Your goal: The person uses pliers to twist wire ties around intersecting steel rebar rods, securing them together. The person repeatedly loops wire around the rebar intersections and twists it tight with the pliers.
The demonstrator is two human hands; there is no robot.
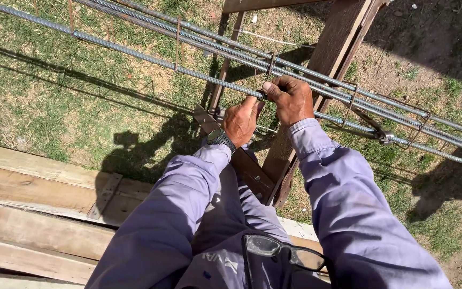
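Several long ribbed steel rebars run diagonally from upper left to right, joined by thin wire stirrups. They rest on a wooden trestle. Both hands meet at the nearest bar above the trestle. My left hand, with a dark wristwatch, pinches a thin tie wire at the bar. My right hand closes around the same bar and wire from the right. What the fingers hide of the wire cannot be seen.
Weathered wooden planks lie stacked at lower left. Grass and bare dirt cover the ground. A metal clamp-like piece sits on the bar to the right. Glasses hang on my grey shirt front.
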